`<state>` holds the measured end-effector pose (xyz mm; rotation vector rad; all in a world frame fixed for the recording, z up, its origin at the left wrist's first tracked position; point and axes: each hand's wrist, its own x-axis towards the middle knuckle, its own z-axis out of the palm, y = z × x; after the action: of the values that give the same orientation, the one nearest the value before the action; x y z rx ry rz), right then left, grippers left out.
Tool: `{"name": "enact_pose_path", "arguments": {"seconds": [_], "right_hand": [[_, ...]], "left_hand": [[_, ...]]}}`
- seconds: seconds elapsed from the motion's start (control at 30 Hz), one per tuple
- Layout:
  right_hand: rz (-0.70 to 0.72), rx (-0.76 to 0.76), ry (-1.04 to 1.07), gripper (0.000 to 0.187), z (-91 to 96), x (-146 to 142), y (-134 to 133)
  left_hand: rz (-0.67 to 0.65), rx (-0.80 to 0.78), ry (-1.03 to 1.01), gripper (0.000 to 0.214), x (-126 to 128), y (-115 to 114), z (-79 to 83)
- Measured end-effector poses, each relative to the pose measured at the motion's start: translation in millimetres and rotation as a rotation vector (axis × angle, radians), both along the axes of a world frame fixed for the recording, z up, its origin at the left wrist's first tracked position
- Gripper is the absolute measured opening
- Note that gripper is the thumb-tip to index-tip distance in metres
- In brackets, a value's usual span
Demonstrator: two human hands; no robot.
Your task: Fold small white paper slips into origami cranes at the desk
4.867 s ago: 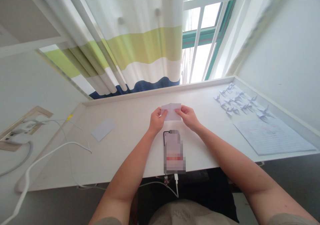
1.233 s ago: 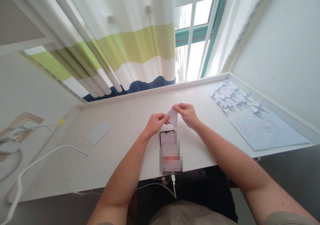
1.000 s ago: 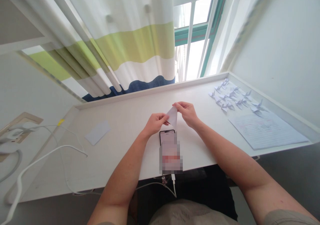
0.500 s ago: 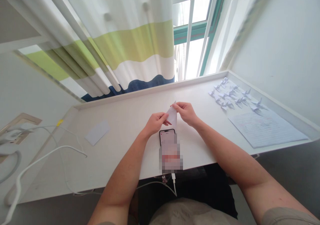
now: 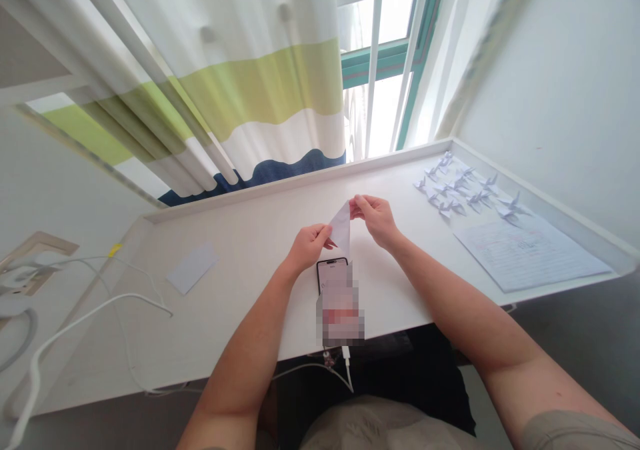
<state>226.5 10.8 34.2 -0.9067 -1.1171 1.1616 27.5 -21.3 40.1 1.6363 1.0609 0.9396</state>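
Observation:
A piece of white paper (image 5: 341,229), folded to a pointed shape, is held up between my two hands above the white desk. My left hand (image 5: 311,245) pinches its lower left edge. At the upper right corner, the fingers of my right hand (image 5: 374,218) are closed on the paper. Just below the paper lies a phone (image 5: 332,270), its screen lit and partly blurred out, with a white cable (image 5: 346,355) plugged into its near end.
Several folded paper cranes (image 5: 463,183) stand at the desk's back right, beside written sheets (image 5: 530,253). A blank paper sheet (image 5: 193,269) lies on the left. White cables (image 5: 100,303) loop from the wall socket at far left. A raised rim (image 5: 250,193) borders the desk's back.
My right hand has shifted slightly up and to the right along the paper, so more of the paper shows. My left hand keeps its pinch. The whole view has shifted a little.

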Motion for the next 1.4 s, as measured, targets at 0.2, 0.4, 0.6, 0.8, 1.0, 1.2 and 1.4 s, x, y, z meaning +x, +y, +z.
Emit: {"name": "enact_pose_path", "arguments": {"seconds": [0.2, 0.4, 0.6, 0.8, 1.0, 1.2, 1.4], "right_hand": [[-0.041, 0.055, -0.106, 0.056, -1.9, -3.1, -3.3], [-0.059, 0.078, -0.129, 0.055, -2.6, -4.2, -5.2], [0.025, 0.009, -0.03, 0.062, -1.7, -4.2, -2.5], [0.061, 0.032, -0.116, 0.066, -4.2, -6.8, -3.6], [0.02, 0.086, -0.214, 0.065, -9.8, -9.1, -4.7], [0.064, 0.05, -0.166, 0.066, -10.7, -11.4, -3.4], [0.101, 0.006, -0.127, 0.063, -5.5, -9.8, -6.4]], "left_hand": [[0.082, 0.158, 0.125, 0.048, -1.5, -1.9, -2.5], [0.056, 0.152, 0.125, 0.047, -0.8, -3.0, -2.4], [0.055, 0.08, 0.05, 0.049, 1.1, -1.9, -2.2], [0.148, 0.133, 0.064, 0.048, 0.6, -1.2, -5.0], [0.187, 0.136, 0.053, 0.049, 3.1, -0.7, -8.1], [0.179, 0.065, -0.039, 0.052, 6.3, 0.6, -9.5], [0.152, 0.015, -0.091, 0.052, 6.2, 0.6, -8.8]]}}
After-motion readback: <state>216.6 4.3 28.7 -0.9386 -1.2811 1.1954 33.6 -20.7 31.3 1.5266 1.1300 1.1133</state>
